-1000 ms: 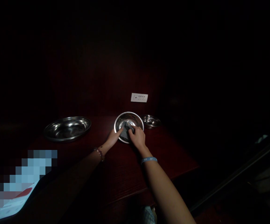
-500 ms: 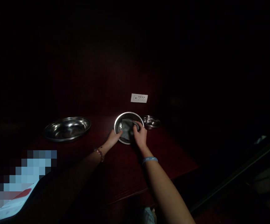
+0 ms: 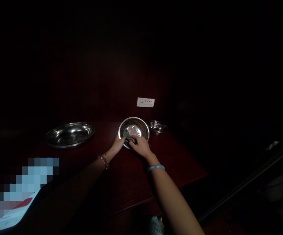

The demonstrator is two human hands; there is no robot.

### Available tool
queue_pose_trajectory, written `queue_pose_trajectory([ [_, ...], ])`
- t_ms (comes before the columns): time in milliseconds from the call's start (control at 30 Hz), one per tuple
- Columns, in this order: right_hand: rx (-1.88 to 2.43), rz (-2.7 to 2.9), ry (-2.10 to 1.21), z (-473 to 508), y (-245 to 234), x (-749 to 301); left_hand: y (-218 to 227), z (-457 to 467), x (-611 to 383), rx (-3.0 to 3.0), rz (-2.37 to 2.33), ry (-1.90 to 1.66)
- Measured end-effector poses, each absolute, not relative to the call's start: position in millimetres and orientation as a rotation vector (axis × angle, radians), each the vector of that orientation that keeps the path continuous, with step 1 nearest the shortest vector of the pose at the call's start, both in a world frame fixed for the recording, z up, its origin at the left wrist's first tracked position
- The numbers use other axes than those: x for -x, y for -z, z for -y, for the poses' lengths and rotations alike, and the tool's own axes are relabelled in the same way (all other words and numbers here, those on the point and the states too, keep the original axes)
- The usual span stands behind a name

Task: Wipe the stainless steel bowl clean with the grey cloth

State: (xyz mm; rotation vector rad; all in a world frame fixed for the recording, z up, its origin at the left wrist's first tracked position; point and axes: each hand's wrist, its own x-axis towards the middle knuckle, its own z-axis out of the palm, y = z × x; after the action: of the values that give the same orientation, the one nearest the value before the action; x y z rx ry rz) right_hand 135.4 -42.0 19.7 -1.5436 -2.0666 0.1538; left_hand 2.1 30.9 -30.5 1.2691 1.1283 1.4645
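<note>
A shiny metal bowl (image 3: 141, 125) is tilted towards me above the dark red table, its inside showing. My left hand (image 3: 118, 144) grips its left rim, the thumb over the edge. Inside, against the lower left wall, my right hand (image 3: 141, 146) presses a dark grey-green cloth (image 3: 131, 140) with closed fingers. Part of the cloth is hidden under that hand. Coloured marks show on the bowl's bottom.
On the table (image 3: 129, 189), a wide metal basin (image 3: 70, 145) stands to the left and a smaller metal bowl (image 3: 158, 131) to the right. A white socket plate (image 3: 145, 102) is on the wall behind. A bright pixelated patch (image 3: 34, 189) lies at lower left.
My right hand has moved down and left inside the bowl with the cloth, which is now bunched up, uncovering the bowl's bottom. My left hand keeps its hold on the rim.
</note>
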Motion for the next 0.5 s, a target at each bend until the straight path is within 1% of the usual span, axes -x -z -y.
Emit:
queue_pose_trajectory([
  [333, 1.551, 2.175, -0.184, 43.8, -22.8, -133.2, 27.4, -29.3, 5.4, -1.175, -1.285, -1.317],
  [500, 1.346, 2.255, -0.226, 42.5, -14.4, -130.8, 23.9, -20.5, 9.1, -1.288, -1.264, -1.306],
])
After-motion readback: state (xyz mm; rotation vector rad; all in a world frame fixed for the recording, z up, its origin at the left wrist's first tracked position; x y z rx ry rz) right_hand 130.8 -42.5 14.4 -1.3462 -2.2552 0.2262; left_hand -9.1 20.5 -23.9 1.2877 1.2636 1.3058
